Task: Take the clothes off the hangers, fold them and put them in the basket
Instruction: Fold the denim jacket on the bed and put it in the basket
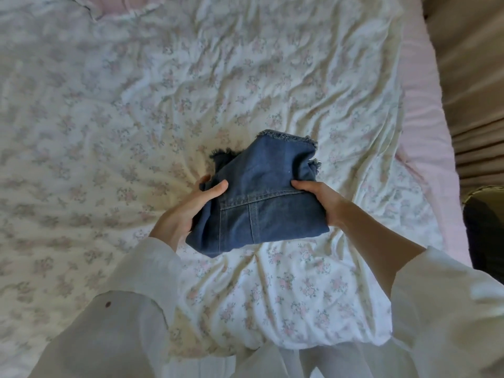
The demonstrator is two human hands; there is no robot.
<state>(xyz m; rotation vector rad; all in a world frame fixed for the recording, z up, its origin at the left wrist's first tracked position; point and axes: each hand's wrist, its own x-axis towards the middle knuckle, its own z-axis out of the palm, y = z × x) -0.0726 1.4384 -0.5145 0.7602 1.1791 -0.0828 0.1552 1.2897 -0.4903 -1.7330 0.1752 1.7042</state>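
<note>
Head view: bed (136, 110) under a floral sheet, used as the folding place. Over its near middle, folded denim (261, 195) is held up clear of the bed. Left hand (188, 208) and right hand (324, 203) grip opposite edges, keeping the folds together. Right of the bed, a dark rim, perhaps the basket (482, 227).

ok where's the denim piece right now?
Head view, just right of centre: the folded denim garment is gripped between the left hand and right hand, over the floral bedsheet.
</note>
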